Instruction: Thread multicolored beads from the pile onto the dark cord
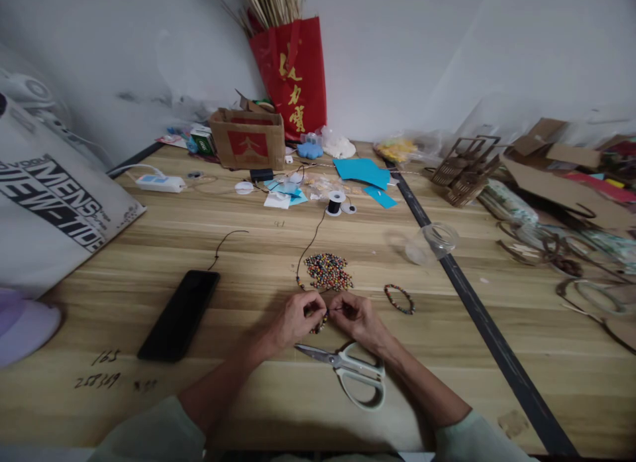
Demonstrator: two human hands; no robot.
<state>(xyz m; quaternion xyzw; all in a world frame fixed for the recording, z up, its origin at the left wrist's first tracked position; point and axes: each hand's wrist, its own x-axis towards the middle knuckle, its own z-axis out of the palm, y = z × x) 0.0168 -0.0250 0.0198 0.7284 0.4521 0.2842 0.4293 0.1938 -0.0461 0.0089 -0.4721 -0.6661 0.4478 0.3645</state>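
My left hand (301,316) is pinched on a short strand of coloured beads (318,325) threaded on black cord. Close beside it, my right hand (354,316) is pinched on the cord's end, fingertips nearly touching the left. Just beyond both hands lies a pile of loose coloured beads (328,270). The black cord (309,243) runs from the hands up to a spool (336,202). A finished bead bracelet (399,298) lies to the right of my right hand. White-handled scissors (350,369) lie on the table below my hands.
A black phone (179,314) lies left of my hands. A clear plastic jar (432,240) lies on its side at right. A cardboard box (247,138), red bag (293,74), blue paper (362,171) and power strip (159,183) sit at the back. Cardboard and wooden pieces (546,183) clutter the right side.
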